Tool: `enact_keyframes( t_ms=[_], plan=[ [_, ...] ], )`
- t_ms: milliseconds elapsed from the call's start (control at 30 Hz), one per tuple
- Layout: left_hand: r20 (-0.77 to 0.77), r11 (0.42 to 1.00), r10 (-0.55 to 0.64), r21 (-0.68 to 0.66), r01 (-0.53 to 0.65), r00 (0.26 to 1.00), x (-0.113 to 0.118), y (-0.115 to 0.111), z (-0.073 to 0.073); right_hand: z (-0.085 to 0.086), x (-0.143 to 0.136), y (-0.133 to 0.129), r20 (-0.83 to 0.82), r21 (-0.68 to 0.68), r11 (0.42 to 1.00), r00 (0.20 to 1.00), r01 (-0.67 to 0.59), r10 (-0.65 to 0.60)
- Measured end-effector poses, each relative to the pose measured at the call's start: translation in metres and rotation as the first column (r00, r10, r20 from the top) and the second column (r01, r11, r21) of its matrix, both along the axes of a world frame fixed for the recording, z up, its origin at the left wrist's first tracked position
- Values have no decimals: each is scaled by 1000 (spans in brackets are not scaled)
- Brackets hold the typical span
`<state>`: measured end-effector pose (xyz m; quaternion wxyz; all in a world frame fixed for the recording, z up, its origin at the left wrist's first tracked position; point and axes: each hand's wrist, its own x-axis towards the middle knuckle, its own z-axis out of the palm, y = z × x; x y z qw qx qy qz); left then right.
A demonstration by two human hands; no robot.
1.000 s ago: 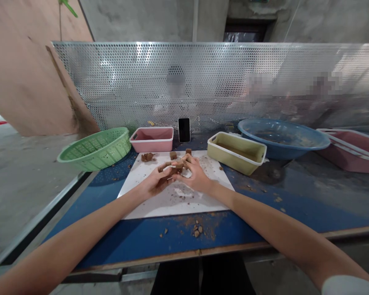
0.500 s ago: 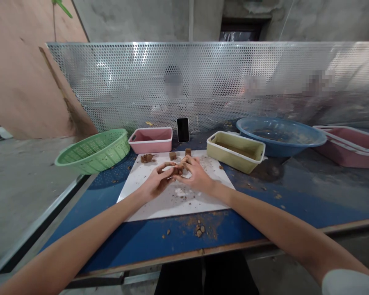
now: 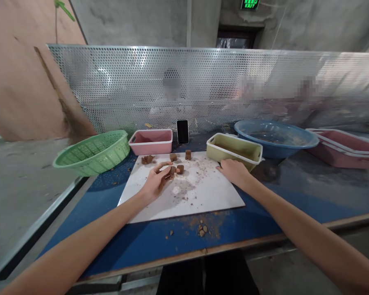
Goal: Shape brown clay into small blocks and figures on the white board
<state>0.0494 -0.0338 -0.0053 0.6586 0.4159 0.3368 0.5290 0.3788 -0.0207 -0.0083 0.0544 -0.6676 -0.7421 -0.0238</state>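
My left hand (image 3: 156, 181) is over the white board (image 3: 160, 205), its thumb and fingers closed on a brown clay piece (image 3: 180, 169) with a blocky end. Part of this piece is hidden by the fingers. Beside the yellow-green bin (image 3: 230, 154), my right hand (image 3: 235, 172) rests low at the board's right edge, fingers curled together. Whatever may be in those fingers is hidden. Two small clay blocks (image 3: 188, 154) and a rough clay lump (image 3: 147, 159) lie along the board's far edge. Clay crumbs (image 3: 192, 198) are scattered over the board.
A green basket (image 3: 92, 153) and a pink bin (image 3: 150, 142) stand at the back left. A phone (image 3: 182, 132) leans upright before a perforated metal screen (image 3: 126, 90). Rightward are a blue basin (image 3: 276, 139) and pink bins (image 3: 344, 149). Clay bits (image 3: 203, 229) lie near the front edge.
My right hand has left the clay piece and moved right to the board's edge by the yellow-green bin. My left hand keeps the clay piece in nearly the same place.
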Motion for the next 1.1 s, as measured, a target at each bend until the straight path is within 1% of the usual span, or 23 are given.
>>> enact_keyframes(
  t_ms=[100,233,267,333,400,500,600,667,733,800,867,933,1000,1033,1067,1100],
  plan=[
    [4,1000,-11,17,11,1000,0,1,-1,-8,-1,-4,-18,40,999,1000,-2,3],
    [9,1000,-6,18,5,1000,-1,1,-4,-6,-6,1,-48,114,992,997,-51,57],
    [8,1000,-3,19,3,1000,-1,1,-5,-4,-8,6,-58,143,987,995,-74,83],
    [6,1000,1,24,-2,1000,-1,1,-5,3,-17,19,-106,218,963,977,-160,186],
    [13,999,5,34,-5,1000,0,1,-5,12,-33,33,-199,326,897,906,-299,375],
    [18,999,7,49,-8,1000,-1,0,-4,27,-69,47,-233,360,852,848,-379,476],
    [7,998,14,54,-14,1000,-1,0,-4,35,-104,44,-307,394,821,783,-413,541],
    [2,998,19,57,-19,1000,-2,0,-5,32,-120,35,-393,405,807,715,-430,578],
    [-3,997,32,66,-31,999,-1,0,-5,23,-130,24,-482,403,794,632,-455,606],
    [-14,996,40,78,-39,999,0,-1,-5,12,-133,16,-549,415,788,565,-455,616],
    [-31,995,39,89,-36,999,1,-2,-5,5,-131,11,-565,441,776,532,-452,631],
    [-47,996,29,90,-25,998,2,-3,-4,6,-123,12,-527,466,755,541,-461,656],
    [-50,996,24,84,-20,998,2,-3,-4,15,-108,19,-464,491,745,588,-451,662],
    [-46,997,23,81,-19,999,1,-3,-4,23,-97,24,-442,509,752,622,-420,647],
    [-42,997,22,77,-19,999,1,-3,-4,33,-84,31,-424,518,772,673,-369,606],
    [-42,997,24,74,-21,999,1,-3,-4,43,-69,38,-427,519,805,728,-289,536]
  ],
)
